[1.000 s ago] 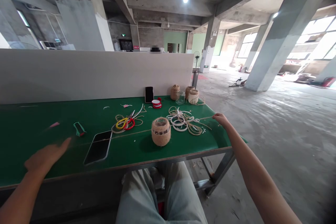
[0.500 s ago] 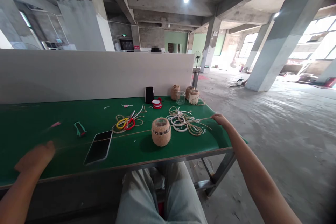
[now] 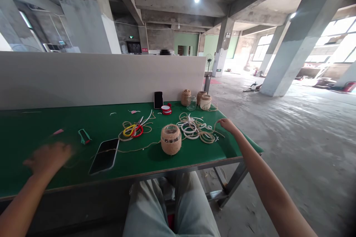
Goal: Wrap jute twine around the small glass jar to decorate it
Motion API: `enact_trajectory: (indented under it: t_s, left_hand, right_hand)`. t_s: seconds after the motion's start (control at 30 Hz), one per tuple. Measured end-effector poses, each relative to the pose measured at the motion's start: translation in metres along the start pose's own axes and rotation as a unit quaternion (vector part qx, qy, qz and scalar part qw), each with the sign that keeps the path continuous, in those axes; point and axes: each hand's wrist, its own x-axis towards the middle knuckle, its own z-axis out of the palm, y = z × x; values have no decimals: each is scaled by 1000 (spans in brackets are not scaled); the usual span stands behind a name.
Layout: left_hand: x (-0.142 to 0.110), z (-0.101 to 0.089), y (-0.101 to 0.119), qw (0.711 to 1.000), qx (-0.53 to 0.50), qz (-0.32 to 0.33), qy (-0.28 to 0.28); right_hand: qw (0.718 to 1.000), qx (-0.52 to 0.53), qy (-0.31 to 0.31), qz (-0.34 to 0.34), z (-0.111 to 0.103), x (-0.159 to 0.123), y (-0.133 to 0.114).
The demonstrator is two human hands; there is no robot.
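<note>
Jute twine (image 3: pixel 139 149) no longer runs as a taut straight line across the green-topped workbench (image 3: pixel 178 163) as it did half a second ago; it now lies slack and wavy on the surface, leading from the twine-wrapped jar (image 3: pixel 171 139) towards the flat black smartphone (image 3: pixel 105 155). That jar stands upright near the bench's front edge, between the two hands. The right hand (image 3: pixel 228 126) has shifted left and slightly up, and it now sits at the edge of the loose tangle of twine and white cord rings (image 3: pixel 191 128). Its fingers (image 3: pixel 221 120) are close together and gently curled, their tips at or just beside the tangle, though whether they pinch a strand cannot be told. The left hand (image 3: pixel 49 157) has moved up and right, hovering over the green surface to the left of the phone. Motion blur softens it: its fingers (image 3: pixel 65 151) look loosely apart, and whether they hold any twine cannot be told. Yellow-and-red-handled scissors (image 3: pixel 132 130) lie in another small twine heap left of the jar. Farther back stand a glass jar (image 3: pixel 191 103) and a red-and-white tape roll (image 3: pixel 166 109), with a phone (image 3: pixel 158 100) propped against the white partition (image 3: pixel 83 77).
</note>
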Motion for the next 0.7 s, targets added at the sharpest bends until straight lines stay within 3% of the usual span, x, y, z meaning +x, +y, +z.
enact_trajectory:
  t_s: [0.07,0.2,0.27,0.33,0.37,0.43,0.53,0.7]
  left_hand:
    - [-15,-10,37,994,22,93,60]
    - [-66,-33,132,944,-62,279,167]
    - [-99,-46,179,894,-158,373,191]
    - [-134,-58,219,841,-231,457,178]
    - [-150,-64,237,819,-261,483,167]
    - [-176,-74,265,794,-316,505,124]
    - [-197,-81,294,782,-369,496,81]
    - [-202,-76,311,772,-405,485,67]
  right_hand:
    - [998,-19,4,-53,6,-7,-21]
    - [983,-41,1,-180,22,-38,-74]
    - [969,-50,-21,-241,31,-63,-102]
    - [952,-62,-42,-298,38,-90,-127]
    - [930,-88,-58,-352,41,-104,-138]
    - [897,-124,-72,-418,44,-128,-157]
    - [870,-164,-83,-457,47,-152,-173]
    - [877,-109,-127,-450,53,-157,-172]
